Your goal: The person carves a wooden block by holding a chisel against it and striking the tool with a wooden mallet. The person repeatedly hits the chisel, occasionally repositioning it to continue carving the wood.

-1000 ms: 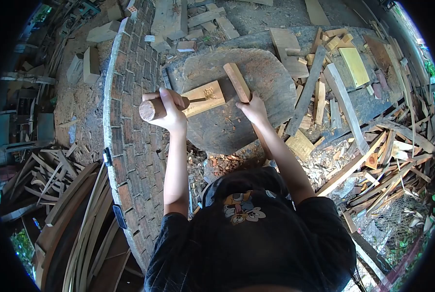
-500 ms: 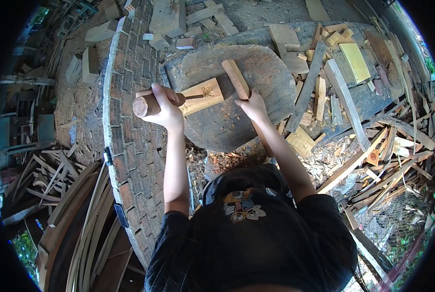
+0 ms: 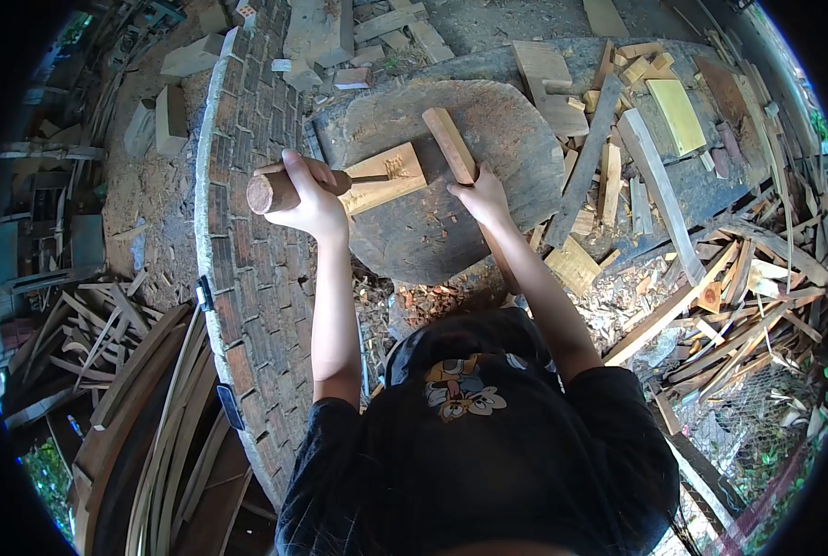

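My left hand (image 3: 310,202) is wrapped round the thick wooden handle of a chisel (image 3: 273,193). The narrow blade points right, its end at a rough carved hollow in a pale wooden block (image 3: 388,182). This block lies on a large round wood stump (image 3: 404,241). My right hand (image 3: 482,196) grips a long squared wooden stick (image 3: 449,144), which slants across the stump to the right of the block. The stick and the block are apart. Small chips lie on the stump's top.
A brick wall strip (image 3: 256,222) runs along the left. Beyond the stump on the right are a yellow board (image 3: 677,116), a grey beam (image 3: 659,195) and loose offcuts. Wood scraps are heaped at the lower right; long curved strips (image 3: 140,371) lie at the lower left.
My left hand and the chisel handle have shifted slightly left and up in the view. The right hand still holds the stick in nearly the same place.
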`<control>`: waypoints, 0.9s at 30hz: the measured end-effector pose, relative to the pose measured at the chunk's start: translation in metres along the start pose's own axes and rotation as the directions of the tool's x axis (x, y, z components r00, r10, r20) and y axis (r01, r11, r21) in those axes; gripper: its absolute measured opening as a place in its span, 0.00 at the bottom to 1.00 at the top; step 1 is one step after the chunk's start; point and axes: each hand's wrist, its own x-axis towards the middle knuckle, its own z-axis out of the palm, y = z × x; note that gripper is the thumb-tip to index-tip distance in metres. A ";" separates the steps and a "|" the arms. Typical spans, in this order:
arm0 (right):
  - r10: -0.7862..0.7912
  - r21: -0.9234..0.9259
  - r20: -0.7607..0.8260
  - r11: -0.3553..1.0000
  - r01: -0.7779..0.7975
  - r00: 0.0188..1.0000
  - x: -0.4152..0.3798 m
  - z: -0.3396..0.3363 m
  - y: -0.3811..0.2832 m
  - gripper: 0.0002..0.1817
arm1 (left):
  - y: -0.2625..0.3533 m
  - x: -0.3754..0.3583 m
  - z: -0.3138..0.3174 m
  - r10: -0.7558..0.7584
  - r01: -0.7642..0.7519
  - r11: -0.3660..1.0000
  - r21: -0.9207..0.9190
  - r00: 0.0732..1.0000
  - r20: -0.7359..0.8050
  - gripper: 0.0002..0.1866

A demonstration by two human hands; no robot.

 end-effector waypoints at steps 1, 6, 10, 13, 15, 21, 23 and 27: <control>-0.005 0.002 -0.004 1.000 0.005 1.000 0.000 0.000 0.000 0.29 | 0.000 0.000 0.000 -0.005 0.005 1.000 0.005 1.000 -0.006 0.10; 0.003 -0.003 0.003 1.000 -0.003 1.000 0.000 0.000 0.000 0.29 | -0.002 0.001 0.001 -0.007 0.007 1.000 0.013 1.000 -0.016 0.10; -0.014 0.001 -0.008 1.000 0.014 1.000 0.000 0.000 0.001 0.29 | -0.001 0.002 0.002 -0.008 0.010 0.998 0.056 1.000 -0.030 0.11; 0.001 0.010 -0.001 1.000 -0.001 1.000 -0.001 -0.001 -0.001 0.29 | 0.000 0.003 0.004 -0.010 0.014 0.998 0.062 0.998 -0.060 0.11; -0.001 0.007 -0.004 1.000 0.001 1.000 -0.002 -0.001 -0.002 0.29 | 0.000 0.003 0.004 -0.006 0.009 0.998 0.057 0.998 -0.062 0.11; 0.009 0.006 -0.002 1.000 -0.009 1.000 -0.001 -0.001 -0.002 0.28 | -0.002 0.004 0.003 -0.013 0.016 0.999 0.045 0.997 -0.070 0.12; 0.019 0.005 0.004 1.000 -0.019 1.000 -0.001 -0.001 -0.002 0.28 | -0.002 0.004 0.002 -0.014 0.018 0.998 0.054 0.997 -0.071 0.12; -0.017 -0.004 -0.013 1.000 0.017 1.000 0.000 0.001 0.001 0.28 | -0.003 0.004 0.003 -0.020 0.023 0.999 0.047 0.997 -0.072 0.11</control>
